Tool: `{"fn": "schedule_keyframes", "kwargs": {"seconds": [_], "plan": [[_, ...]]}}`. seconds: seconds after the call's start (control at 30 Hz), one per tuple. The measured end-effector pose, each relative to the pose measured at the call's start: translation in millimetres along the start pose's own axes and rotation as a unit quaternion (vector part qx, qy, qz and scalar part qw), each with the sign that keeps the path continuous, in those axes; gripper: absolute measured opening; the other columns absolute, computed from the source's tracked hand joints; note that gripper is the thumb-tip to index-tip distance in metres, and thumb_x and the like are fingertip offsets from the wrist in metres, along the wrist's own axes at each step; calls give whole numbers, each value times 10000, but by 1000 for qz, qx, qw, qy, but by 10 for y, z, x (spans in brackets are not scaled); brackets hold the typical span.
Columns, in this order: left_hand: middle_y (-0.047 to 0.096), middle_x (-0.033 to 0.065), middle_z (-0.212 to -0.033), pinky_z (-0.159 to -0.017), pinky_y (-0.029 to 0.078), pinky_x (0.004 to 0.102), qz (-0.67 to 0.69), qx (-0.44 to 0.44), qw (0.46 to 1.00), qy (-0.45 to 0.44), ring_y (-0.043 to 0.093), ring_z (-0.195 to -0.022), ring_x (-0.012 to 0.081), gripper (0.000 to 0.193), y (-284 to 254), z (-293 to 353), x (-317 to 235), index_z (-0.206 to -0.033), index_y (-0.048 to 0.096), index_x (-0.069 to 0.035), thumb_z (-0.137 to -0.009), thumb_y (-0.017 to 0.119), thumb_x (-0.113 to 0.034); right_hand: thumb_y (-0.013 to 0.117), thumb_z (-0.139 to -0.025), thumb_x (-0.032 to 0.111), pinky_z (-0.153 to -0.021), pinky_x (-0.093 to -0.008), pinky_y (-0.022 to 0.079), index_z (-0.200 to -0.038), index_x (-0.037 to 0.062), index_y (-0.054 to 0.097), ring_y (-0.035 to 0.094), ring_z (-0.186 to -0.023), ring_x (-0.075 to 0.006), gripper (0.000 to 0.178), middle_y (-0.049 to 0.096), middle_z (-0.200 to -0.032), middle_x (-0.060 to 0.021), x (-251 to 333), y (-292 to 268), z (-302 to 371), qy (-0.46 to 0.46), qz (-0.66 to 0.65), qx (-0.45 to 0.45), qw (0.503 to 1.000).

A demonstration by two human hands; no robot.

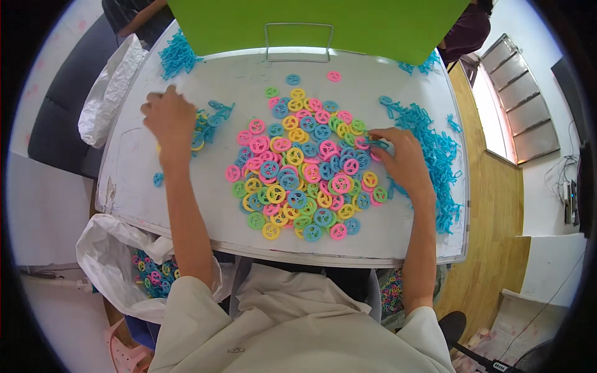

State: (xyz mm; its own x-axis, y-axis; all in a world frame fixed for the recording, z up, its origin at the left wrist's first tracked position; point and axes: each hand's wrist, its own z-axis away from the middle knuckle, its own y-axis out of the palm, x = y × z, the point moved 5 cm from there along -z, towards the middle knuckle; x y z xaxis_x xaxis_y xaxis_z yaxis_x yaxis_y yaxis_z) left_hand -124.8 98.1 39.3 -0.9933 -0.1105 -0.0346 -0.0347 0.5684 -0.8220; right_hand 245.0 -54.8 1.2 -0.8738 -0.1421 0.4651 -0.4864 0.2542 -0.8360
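A broad heap of small plastic spoked wheels in pink, yellow, green and blue covers the middle of the white table. My right hand is at the heap's right edge, thumb and fingers closed on a blue plastic piece; a pink wheel lies right by the fingertips. Over the table's left side is my left hand, its bent fingers spread apart, with no object visible in it. Beside it lies a small group of blue pieces with wheels, partly hidden by the hand.
Long blue plastic pieces are piled along the right side. Another blue pile sits at the far left. A green board with a wire stand borders the far edge. Below the table's near edge hangs a white sack of coloured parts.
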Motion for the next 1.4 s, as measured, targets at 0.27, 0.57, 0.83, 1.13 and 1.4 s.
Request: {"fn": "schedule_keyframes", "kwargs": {"seconds": [0.27, 0.57, 0.83, 1.13, 1.4], "plan": [[649, 161, -875, -718, 489, 377, 319, 306, 880, 173, 623, -784, 276, 190, 56, 547, -995, -894, 676, -41, -760, 704, -172, 660, -826, 61, -702, -256, 484, -1195, 94, 593, 594, -798, -117, 377, 618, -933, -47, -63, -125, -49, 137, -217, -36, 966], [651, 71, -825, -640, 494, 262, 583, 398, 703, 87, 627, -725, 128, 210, -192, 736, -1387, -992, 622, 0, -832, 675, -126, 636, -894, 166, -653, -213, 478, -1117, 61, 536, 576, -748, -66, 266, 591, -840, 4, 19, 175, -57, 164, -508, -20, 846], [640, 65, -793, -579, 481, 231, 666, 466, 582, 15, 606, -687, 90, 235, -374, 1077, -1642, -974, 605, 35, -877, 632, -178, 635, -902, 202, -615, -215, 472, -1055, 52, 512, 594, -745, -79, 248, 586, -808, 4, 181, 351, -42, 224, -554, -28, 802], [589, 18, -904, -655, 466, 224, 720, 402, 564, -22, 547, -755, 75, 264, -266, 1019, -1565, -1003, 584, -37, -921, 600, -287, 645, -832, 21, -654, -237, 480, -950, 3, 651, 605, -781, -122, 120, 643, -846, -49, 366, 60, -54, 0, -223, -172, 960], [633, 73, -921, -632, 565, 267, 727, 450, 519, -11, 661, -852, 159, 185, -297, 1037, -1613, -986, 533, 17, -938, 556, -160, 617, -821, -49, -712, -235, 492, -1069, 1, 652, 622, -803, -109, 256, 674, -934, -54, 414, 145, -46, 55, -300, -56, 951]]}}
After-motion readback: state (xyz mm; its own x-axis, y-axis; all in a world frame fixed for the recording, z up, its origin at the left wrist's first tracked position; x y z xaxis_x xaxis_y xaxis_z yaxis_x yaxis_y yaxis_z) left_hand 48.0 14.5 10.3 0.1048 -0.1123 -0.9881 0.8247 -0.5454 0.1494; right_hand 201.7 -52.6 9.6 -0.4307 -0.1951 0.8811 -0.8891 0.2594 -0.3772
